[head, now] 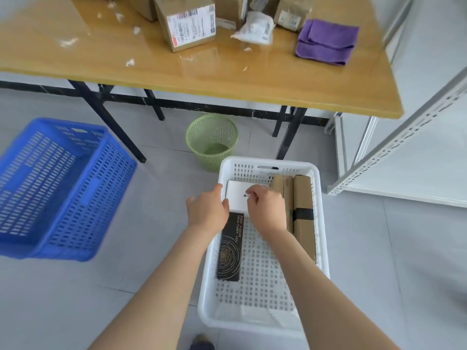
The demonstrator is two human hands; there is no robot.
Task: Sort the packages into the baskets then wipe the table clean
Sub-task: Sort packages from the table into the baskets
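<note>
1. Grey floor tiles carry the white basket (267, 163) straight ahead of me, with the blue basket (108, 178) well apart on my left.
2. My left hand (207, 208) and right hand (266, 208) both grip the white box (237, 195) at the basket's far end.
3. Its black box (230, 248) lies lengthwise toward me, and brown cartons (302, 213) line the right wall.
4. Unsorted packages (189, 24) and the purple cloth (327, 41) sit on the table (101, 59).

Boxes (236, 198) in near basket (252, 324), second basket (63, 185) left, bin (212, 142) behind, table (227, 79) beyond
</note>
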